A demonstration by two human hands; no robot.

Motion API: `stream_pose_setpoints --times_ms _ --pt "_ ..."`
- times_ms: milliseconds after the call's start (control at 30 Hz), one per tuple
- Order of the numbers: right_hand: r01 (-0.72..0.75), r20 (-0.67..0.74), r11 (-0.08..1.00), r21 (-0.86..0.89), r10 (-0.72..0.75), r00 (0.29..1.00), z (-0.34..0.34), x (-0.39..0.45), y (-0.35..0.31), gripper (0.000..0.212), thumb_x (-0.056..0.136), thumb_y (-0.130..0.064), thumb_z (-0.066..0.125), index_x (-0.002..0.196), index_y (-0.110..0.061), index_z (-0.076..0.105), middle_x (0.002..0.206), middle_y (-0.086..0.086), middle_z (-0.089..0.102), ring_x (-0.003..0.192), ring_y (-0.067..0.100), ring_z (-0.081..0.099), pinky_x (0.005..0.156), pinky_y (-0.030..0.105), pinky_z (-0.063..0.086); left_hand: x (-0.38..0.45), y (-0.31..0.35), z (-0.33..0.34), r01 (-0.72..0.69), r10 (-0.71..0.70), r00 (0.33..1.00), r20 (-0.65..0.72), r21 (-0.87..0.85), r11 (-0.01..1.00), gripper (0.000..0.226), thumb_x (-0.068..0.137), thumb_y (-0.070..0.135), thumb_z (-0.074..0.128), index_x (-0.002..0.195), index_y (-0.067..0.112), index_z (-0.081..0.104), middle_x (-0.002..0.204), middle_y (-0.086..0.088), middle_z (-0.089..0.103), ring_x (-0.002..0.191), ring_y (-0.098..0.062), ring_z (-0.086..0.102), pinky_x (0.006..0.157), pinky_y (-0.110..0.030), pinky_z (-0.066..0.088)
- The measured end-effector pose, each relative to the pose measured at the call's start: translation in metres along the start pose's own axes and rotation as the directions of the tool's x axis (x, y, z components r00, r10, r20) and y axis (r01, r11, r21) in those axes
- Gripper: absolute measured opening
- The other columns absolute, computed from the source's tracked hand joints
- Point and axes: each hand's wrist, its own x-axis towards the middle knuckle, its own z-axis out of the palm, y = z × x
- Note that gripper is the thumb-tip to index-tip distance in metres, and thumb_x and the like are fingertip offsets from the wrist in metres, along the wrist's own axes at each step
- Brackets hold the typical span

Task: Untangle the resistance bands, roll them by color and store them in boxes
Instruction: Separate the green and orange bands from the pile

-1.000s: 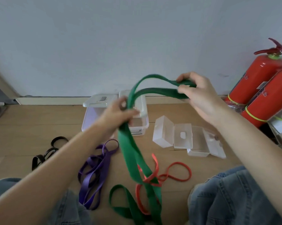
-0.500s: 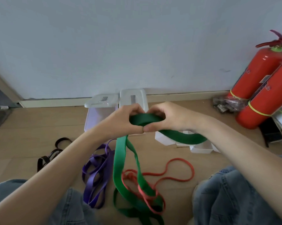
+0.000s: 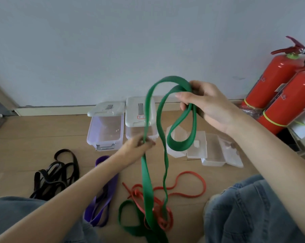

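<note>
Watching my right hand (image 3: 211, 107) grip the green band (image 3: 149, 181) raised before the wall while my left hand (image 3: 136, 148) pinches it lower; its tail lies on the floor (image 3: 34, 135) across the red band (image 3: 188, 188), between the purple band (image 3: 102, 204) and my knee, and its loop hangs over the clear boxes (image 3: 213, 148)

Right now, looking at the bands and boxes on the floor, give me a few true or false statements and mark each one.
1. Both hands hold the green band. True: the left hand pinches a strand low, the right hand grips loops higher.
2. The red band is rolled inside a box. False: it lies loose on the floor, tangled with the green one.
3. The black band lies at far left. True.
4. The purple band hangs from the right hand. False: it lies on the floor under the left forearm.
</note>
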Motion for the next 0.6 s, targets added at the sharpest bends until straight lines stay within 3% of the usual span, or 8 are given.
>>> stream_pose_setpoints --times_ms 33,167,267,367,467,533,567,600 --pt "-0.02 0.015 0.998 -0.055 0.021 1.0 -0.002 -0.001 0.002 0.005 0.084 -0.008 0.062 0.084 -0.01 0.058 0.063 0.001 0.052 0.061 0.012 0.051 0.065 0.024 0.04 0.004 0.008 -0.007 -0.032 0.027 0.998 -0.052 -0.108 0.994 0.013 0.082 0.026 0.068 0.084 0.03 0.056 0.099 0.011 0.063 0.097 -0.007 0.059 0.088 -0.022 0.048" --pt "-0.057 0.222 0.998 -0.009 0.058 0.973 0.011 -0.008 0.011 0.018 0.075 -0.012 0.066 0.091 -0.008 0.058 0.061 -0.008 0.057 0.06 0.007 0.052 0.065 0.021 0.045 0.003 0.022 -0.017 -0.035 0.046 0.997 0.067 -0.163 0.986 0.085 0.052 0.048 0.08 0.125 0.024 0.044 0.132 0.005 0.051 0.122 -0.008 0.048 0.101 -0.029 0.041" --pt "-0.072 0.282 0.991 0.112 0.038 0.959 0.023 -0.009 0.014 0.026 0.069 -0.012 0.066 0.095 -0.009 0.06 0.069 -0.01 0.063 0.065 0.004 0.056 0.068 0.018 0.049 -0.007 0.015 0.01 0.012 0.019 0.977 0.211 -0.142 0.99 0.052 0.061 0.041 0.078 0.107 0.024 0.062 0.104 0.008 0.067 0.101 -0.011 0.062 0.088 -0.028 0.05" --pt "-0.069 0.169 0.945 0.319 0.015 0.985 0.02 -0.004 0.013 0.017 0.074 -0.011 0.064 0.091 -0.01 0.06 0.069 -0.007 0.061 0.065 0.008 0.055 0.072 0.021 0.049 -0.02 0.0 0.026 0.053 -0.03 0.973 0.229 -0.093 0.994 0.021 0.073 0.013 0.075 0.086 0.024 0.063 0.081 0.011 0.066 0.081 -0.006 0.063 0.074 -0.017 0.052" --pt "0.002 0.029 0.906 0.423 -0.016 0.999 0.007 0.001 0.013 0.012 0.079 -0.011 0.062 0.091 -0.008 0.06 0.066 -0.005 0.06 0.066 0.011 0.056 0.076 0.026 0.052 -0.02 -0.008 0.01 0.006 -0.084 0.96 0.268 0.279 0.96 0.023 0.079 0.015 0.069 0.075 0.027 0.049 0.072 0.009 0.053 0.069 -0.01 0.054 0.068 -0.024 0.044" --pt "-0.032 -0.027 0.993 0.114 0.035 0.999 -0.004 0.004 0.017 0.013 0.083 -0.013 0.064 0.095 -0.009 0.061 0.072 -0.001 0.062 0.072 0.015 0.061 0.081 0.031 0.053 -0.013 0.002 -0.008 0.026 -0.087 0.982 0.168 0.336 0.942 0.025 0.085 0.017 0.063 0.074 0.027 0.042 0.068 0.006 0.046 0.064 -0.014 0.049 0.065 -0.028 0.041" --pt "-0.128 -0.042 0.974 -0.187 0.122 0.992 -0.01 0.005 0.02 0.018 0.084 -0.016 0.066 0.099 -0.009 0.06 0.079 0.001 0.064 0.078 0.017 0.063 0.084 0.034 0.053 -0.01 0.012 -0.017 0.051 -0.079 0.992 0.095 0.262 0.964 0.025 0.086 0.016 0.061 0.074 0.026 0.042 0.066 0.004 0.046 0.06 -0.013 0.049 0.063 -0.029 0.042" --pt "-0.242 -0.063 0.843 -0.481 0.242 0.968 -0.015 0.004 0.024 0.026 0.083 -0.023 0.068 0.103 -0.009 0.059 0.086 0.003 0.064 0.084 0.02 0.063 0.086 0.036 0.052 -0.008 0.024 -0.027 0.059 -0.065 0.997 0.032 0.143 0.988 0.023 0.086 0.014 0.062 0.075 0.023 0.043 0.063 0.003 0.046 0.055 -0.011 0.048 0.059 -0.029 0.043"
